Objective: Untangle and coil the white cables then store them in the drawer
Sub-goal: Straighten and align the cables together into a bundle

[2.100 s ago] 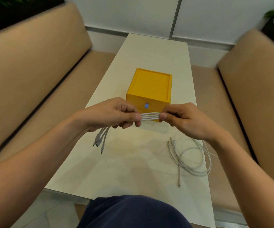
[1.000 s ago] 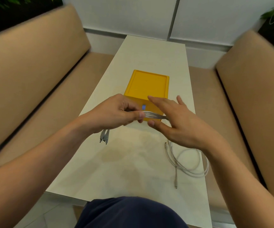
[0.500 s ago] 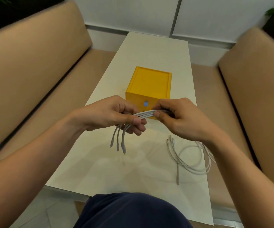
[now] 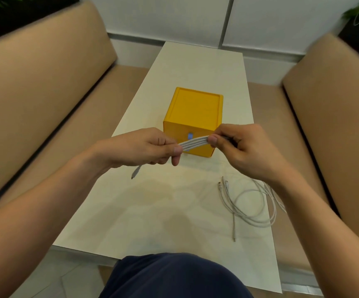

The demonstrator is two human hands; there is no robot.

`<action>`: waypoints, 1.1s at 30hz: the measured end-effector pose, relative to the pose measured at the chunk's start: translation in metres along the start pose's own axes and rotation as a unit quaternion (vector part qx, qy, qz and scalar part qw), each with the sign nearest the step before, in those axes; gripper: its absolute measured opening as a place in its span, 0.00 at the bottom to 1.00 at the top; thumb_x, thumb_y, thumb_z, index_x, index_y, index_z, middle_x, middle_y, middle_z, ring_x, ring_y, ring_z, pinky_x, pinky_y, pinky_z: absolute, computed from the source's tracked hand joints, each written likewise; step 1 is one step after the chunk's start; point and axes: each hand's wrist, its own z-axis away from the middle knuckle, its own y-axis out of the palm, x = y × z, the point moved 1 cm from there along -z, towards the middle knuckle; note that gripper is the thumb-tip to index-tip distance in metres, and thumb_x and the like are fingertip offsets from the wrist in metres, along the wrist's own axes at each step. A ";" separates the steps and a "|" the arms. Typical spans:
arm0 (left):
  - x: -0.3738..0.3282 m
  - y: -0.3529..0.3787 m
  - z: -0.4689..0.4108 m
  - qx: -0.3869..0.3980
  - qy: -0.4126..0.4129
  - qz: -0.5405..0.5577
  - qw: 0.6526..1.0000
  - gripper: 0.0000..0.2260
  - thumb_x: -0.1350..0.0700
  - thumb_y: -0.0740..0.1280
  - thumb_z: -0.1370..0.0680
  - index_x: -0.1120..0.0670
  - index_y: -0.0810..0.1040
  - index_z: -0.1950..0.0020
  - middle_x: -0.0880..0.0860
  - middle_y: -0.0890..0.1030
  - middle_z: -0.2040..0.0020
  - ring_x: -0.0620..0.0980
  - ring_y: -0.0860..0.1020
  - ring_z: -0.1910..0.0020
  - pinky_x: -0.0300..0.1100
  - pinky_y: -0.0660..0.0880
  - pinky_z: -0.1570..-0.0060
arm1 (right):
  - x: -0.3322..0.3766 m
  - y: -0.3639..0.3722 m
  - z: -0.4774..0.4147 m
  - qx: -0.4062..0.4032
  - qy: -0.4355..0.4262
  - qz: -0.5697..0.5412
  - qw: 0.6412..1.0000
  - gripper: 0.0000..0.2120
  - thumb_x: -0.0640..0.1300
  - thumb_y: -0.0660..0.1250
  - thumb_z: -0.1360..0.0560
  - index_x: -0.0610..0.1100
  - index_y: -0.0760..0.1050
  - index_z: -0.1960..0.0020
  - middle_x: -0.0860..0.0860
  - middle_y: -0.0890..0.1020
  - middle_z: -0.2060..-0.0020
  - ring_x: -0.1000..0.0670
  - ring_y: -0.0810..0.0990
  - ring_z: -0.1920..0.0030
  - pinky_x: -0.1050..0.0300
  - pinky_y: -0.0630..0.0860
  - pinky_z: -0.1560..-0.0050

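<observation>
A folded bundle of white cable (image 4: pixel 193 143) stretches between my two hands, above the table and in front of the yellow drawer box (image 4: pixel 193 117). My left hand (image 4: pixel 144 148) grips the bundle's left end, and a plug end (image 4: pixel 136 172) hangs below it. My right hand (image 4: pixel 238 145) pinches the right end between thumb and fingers. A second white cable (image 4: pixel 249 203) lies loosely looped on the table at the right, its plugs spread out. The box's drawer is closed, with a small blue pull (image 4: pixel 189 136) on its front.
The white table (image 4: pixel 152 207) is long and narrow, with tan cushioned benches (image 4: pixel 45 100) on both sides. A white wall stands at the far end. My dark-clothed knee (image 4: pixel 174 276) shows at the bottom.
Both hands have pulled the bundle tauter and slightly further apart. The plug ends that dangled in a spread below my left hand are now drawn up, with one showing.
</observation>
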 end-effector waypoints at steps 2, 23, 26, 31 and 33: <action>-0.001 0.001 -0.003 -0.005 -0.006 -0.046 0.999 0.18 0.45 0.60 0.16 0.55 0.80 0.56 0.47 0.69 0.71 0.46 0.69 0.71 0.39 0.68 0.66 | 0.005 0.001 0.000 -0.021 -0.006 -0.010 1.000 0.11 0.51 0.65 0.17 0.51 0.81 0.55 0.52 0.72 0.73 0.50 0.69 0.71 0.51 0.64 0.70; -0.011 -0.004 0.000 -0.032 0.089 -0.060 0.994 0.17 0.44 0.60 0.16 0.46 0.76 0.62 0.58 0.71 0.71 0.49 0.71 0.73 0.39 0.73 0.66 | -0.007 -0.011 0.014 0.110 0.012 -0.024 0.994 0.13 0.51 0.63 0.16 0.48 0.82 0.52 0.58 0.73 0.73 0.55 0.70 0.71 0.65 0.61 0.69; -0.012 0.003 -0.001 -0.024 0.069 -0.063 0.995 0.17 0.48 0.60 0.15 0.50 0.76 0.62 0.48 0.67 0.72 0.44 0.68 0.72 0.34 0.71 0.67 | -0.006 -0.010 0.011 0.143 0.041 -0.010 0.989 0.14 0.57 0.59 0.16 0.51 0.81 0.48 0.55 0.80 0.66 0.55 0.76 0.67 0.56 0.71 0.65; -0.008 0.003 -0.002 -0.024 0.036 -0.103 0.994 0.17 0.46 0.60 0.16 0.51 0.78 0.61 0.46 0.69 0.72 0.46 0.71 0.71 0.42 0.74 0.66 | 0.004 -0.005 0.012 0.161 0.054 0.124 0.978 0.32 0.66 0.53 0.18 0.58 0.54 0.18 0.57 0.63 0.20 0.52 0.62 0.22 0.37 0.51 0.20; -0.009 0.004 -0.002 -0.021 0.037 -0.116 0.992 0.17 0.46 0.60 0.16 0.51 0.78 0.60 0.45 0.70 0.72 0.46 0.72 0.70 0.45 0.75 0.65 | 0.014 0.005 0.009 0.133 0.024 0.105 0.985 0.30 0.66 0.52 0.18 0.58 0.54 0.18 0.58 0.64 0.21 0.55 0.61 0.21 0.35 0.40 0.20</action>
